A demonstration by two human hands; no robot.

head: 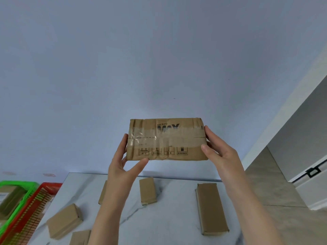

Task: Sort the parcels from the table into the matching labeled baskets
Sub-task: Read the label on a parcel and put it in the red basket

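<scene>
Held parcel (166, 139) is up in front of the wall (159, 59), well above the surface (177, 211).

Grip: your left hand (122, 163) has the left short end, with the fingers (124, 144) wrapped round the edge and the thumb under the lower corner. Your right hand (219, 152) has the right short end, thumb on the front face and the rest behind. Both are holding it; neither is free.

Orientation: the long axis runs left-right across your view, broad face toward you. That face shows tape, box print and handling icons. I can't read a sort label on it.

My read is that you're at the check-the-label step. If the label isn't on this face, roll the parcel about its long axis. With a hand on each end, that needs no regrip.

Key relation: both baskets sit low at your far left, off the left edge of the surface. The green basket (17, 183) is outermost. The red basket (51, 185) is just beside it, between green and the surface. So the drop goes down and left, and your left hand is the nearer one. Green already holds one parcel. Neither basket's label is visible from here.

Five loose parcels (147, 190) are left on the surface, one partly hidden behind your left forearm.

Risk: the down-left path crosses the parcel near the left edge (64, 221). Stay high until you're over the basket.
</scene>
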